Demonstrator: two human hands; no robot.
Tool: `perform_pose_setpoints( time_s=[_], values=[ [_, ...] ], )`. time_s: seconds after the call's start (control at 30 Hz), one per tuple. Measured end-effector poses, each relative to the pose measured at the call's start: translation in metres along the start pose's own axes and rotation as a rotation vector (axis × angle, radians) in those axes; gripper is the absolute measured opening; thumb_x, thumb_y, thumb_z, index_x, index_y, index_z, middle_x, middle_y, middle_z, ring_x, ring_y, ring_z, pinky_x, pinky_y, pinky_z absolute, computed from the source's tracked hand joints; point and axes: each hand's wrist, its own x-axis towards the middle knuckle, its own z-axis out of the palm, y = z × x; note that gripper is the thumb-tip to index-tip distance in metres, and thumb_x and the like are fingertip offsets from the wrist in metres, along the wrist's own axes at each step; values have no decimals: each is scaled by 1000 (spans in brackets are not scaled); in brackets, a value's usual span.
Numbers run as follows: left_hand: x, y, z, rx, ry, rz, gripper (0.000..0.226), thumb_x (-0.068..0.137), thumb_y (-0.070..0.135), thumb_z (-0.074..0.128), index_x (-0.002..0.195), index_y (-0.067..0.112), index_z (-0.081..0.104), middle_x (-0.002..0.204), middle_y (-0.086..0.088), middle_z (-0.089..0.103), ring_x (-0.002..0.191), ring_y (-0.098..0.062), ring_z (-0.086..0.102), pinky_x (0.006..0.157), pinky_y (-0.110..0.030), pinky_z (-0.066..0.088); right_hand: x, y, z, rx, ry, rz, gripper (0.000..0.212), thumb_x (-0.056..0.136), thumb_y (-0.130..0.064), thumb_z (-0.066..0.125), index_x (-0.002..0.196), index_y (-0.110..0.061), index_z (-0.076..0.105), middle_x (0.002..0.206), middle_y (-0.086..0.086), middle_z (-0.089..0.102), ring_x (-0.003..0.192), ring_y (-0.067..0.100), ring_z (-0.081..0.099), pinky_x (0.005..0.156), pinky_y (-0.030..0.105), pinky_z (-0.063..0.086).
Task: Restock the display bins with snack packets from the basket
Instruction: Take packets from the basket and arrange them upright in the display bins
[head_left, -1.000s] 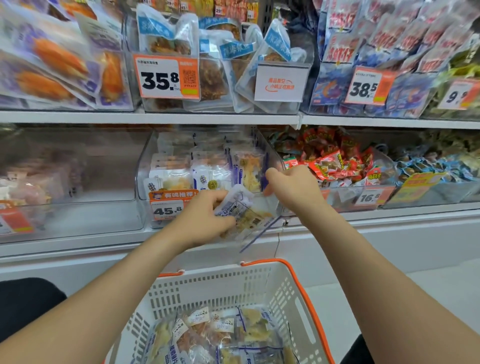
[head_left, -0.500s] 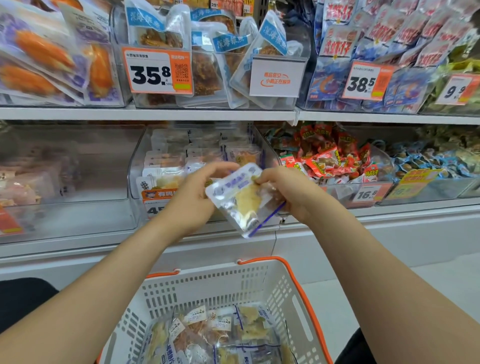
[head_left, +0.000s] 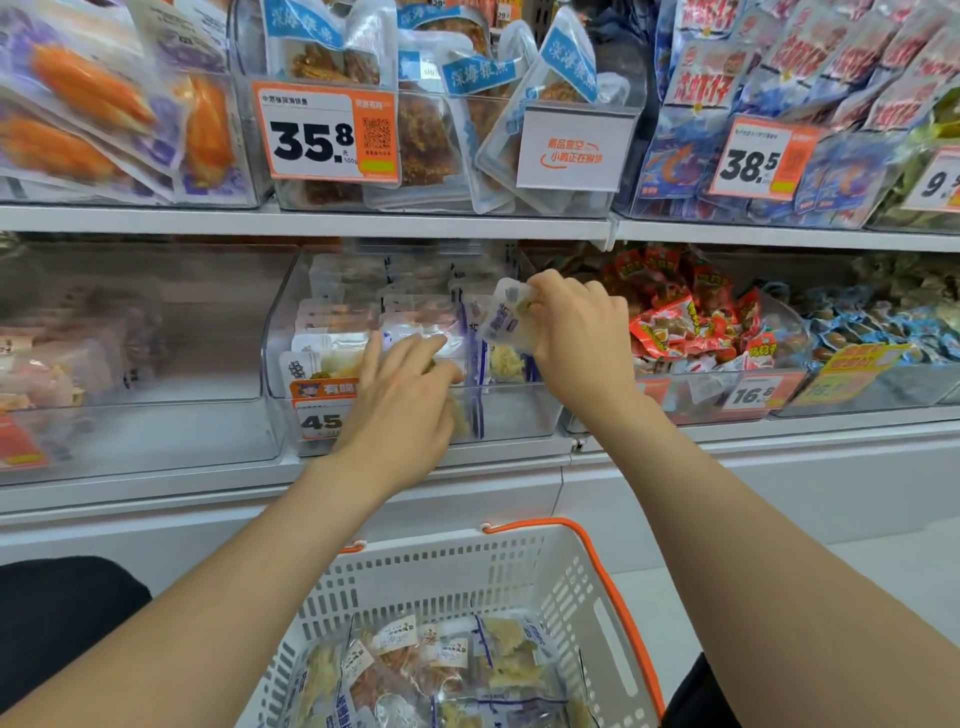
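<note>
Above the right end of the clear display bin, the fingers and thumb of the right hand are curled and clamped on the upper edge of one pale snack packet. It hangs tilted just over the packets standing in that bin. Just to the left, the fingers of the left hand lie fairly straight and a little apart. Their tips rest on the stacked packets inside the bin, gripping nothing that shows. The palm hides part of the orange price tag on the bin's front wall. Beside the right wrist, the neighbouring bin holds red packets. Both forearms run down toward the camera. Between them sits a white slotted basket with an orange rim, with more snack packets lying flat in its bottom. On the shelf above the hands, a bin of clear pouches carries a tag reading 35.8.
</note>
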Motion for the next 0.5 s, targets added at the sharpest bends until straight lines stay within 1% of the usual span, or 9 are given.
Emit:
perform_pose_setpoints(
  time_s=[0.07, 0.1, 0.17, 0.23, 0.3, 0.33, 0.4, 0.47, 0.5],
  values=[
    [0, -3, 4, 113, -37, 22, 41, 90, 8, 62, 128, 24, 65, 159, -7, 42, 150, -28, 31, 128, -58, 1, 7, 0, 10, -118, -80, -42, 26, 92, -11, 61, 116, -19, 57, 98, 4, 67, 93, 35, 56, 76, 43, 30],
    [1, -5, 6, 148, -45, 27, 47, 87, 3, 64, 129, 25, 65, 160, -8, 41, 150, -30, 31, 128, -58, 1, 12, 0, 16, -147, -104, -49, 25, 92, -11, 61, 115, -19, 56, 99, 5, 68, 94, 36, 56, 77, 43, 30],
    [2, -7, 8, 174, -47, 31, 59, 80, -5, 67, 130, 26, 64, 157, -8, 43, 147, -32, 33, 128, -58, 3, 22, -1, 27, -197, -166, -76, 27, 90, -9, 61, 115, -18, 56, 100, 6, 68, 97, 37, 55, 80, 44, 29],
    [3, -9, 9, 180, -23, 42, 60, 78, -6, 68, 127, 28, 66, 141, -5, 48, 134, -32, 40, 127, -55, 10, 30, -3, 37, -253, -233, -109, 32, 87, -4, 60, 115, -20, 56, 104, 6, 67, 103, 37, 54, 85, 46, 31],
    [3, -9, 9, 185, -3, 48, 58, 79, -4, 68, 125, 31, 66, 122, 0, 45, 117, -28, 40, 123, -51, 19, 34, -6, 45, -302, -313, -121, 35, 88, -3, 58, 118, -21, 60, 113, 8, 67, 113, 37, 51, 93, 47, 32],
    [3, -10, 9, 181, -2, 48, 57, 79, -4, 68, 125, 32, 66, 116, 2, 43, 112, -26, 39, 121, -50, 21, 36, -7, 49, -333, -338, -115, 34, 90, -5, 57, 119, -21, 62, 118, 10, 65, 118, 38, 50, 97, 48, 33],
    [4, -11, 9, 165, -19, 48, 58, 80, -4, 67, 125, 33, 66, 111, 4, 42, 109, -25, 41, 122, -50, 19, 41, -11, 53, -394, -336, -98, 30, 92, -9, 58, 117, -20, 69, 127, 15, 59, 124, 40, 46, 101, 49, 34],
    [6, -13, 8, 144, -33, 48, 58, 81, -5, 65, 125, 34, 65, 109, 4, 44, 110, -25, 46, 125, -51, 13, 47, -14, 55, -418, -296, -92, 26, 92, -12, 60, 114, -18, 74, 131, 18, 53, 125, 42, 46, 101, 49, 37],
    [6, -14, 8, 139, -39, 45, 58, 81, -4, 65, 125, 34, 65, 109, 4, 45, 111, -25, 47, 126, -51, 12, 49, -15, 56, -408, -299, -95, 27, 92, -11, 61, 115, -16, 73, 131, 19, 53, 123, 42, 49, 98, 48, 40]
  ],
)
